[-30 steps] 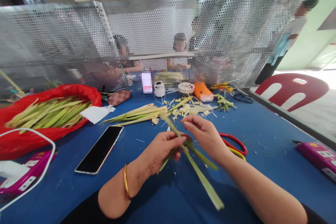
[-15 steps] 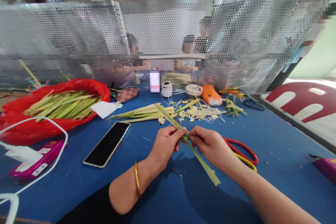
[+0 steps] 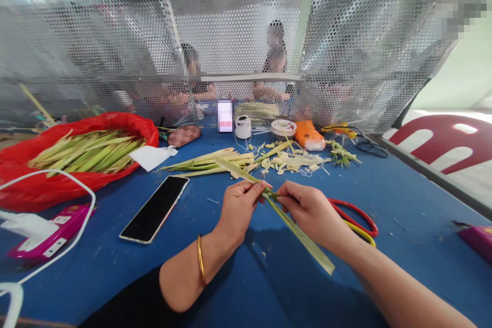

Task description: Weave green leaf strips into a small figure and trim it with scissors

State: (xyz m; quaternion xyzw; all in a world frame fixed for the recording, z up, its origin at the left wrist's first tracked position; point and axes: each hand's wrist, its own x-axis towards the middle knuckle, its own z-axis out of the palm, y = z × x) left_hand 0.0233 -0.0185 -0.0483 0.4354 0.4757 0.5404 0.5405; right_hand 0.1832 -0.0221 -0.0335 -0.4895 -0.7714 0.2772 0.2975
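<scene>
My left hand (image 3: 240,210) and right hand (image 3: 312,210) each pinch the green palm-leaf strip (image 3: 303,238) between thumb and fingertips, just above the middle of the blue table (image 3: 384,174). A second ago the right hand hovered looser and the hands stood apart; now they nearly meet at a fold, and the strip's free end slants toward the near right corner. The red-handled scissors (image 3: 359,211) behind the right hand and the smartphone (image 3: 154,208) towards the left edge have not shifted.

No readable text anywhere; white label patches on the pink box (image 3: 49,230) left of the phone (image 3: 155,208) too blurred to decipher.
</scene>
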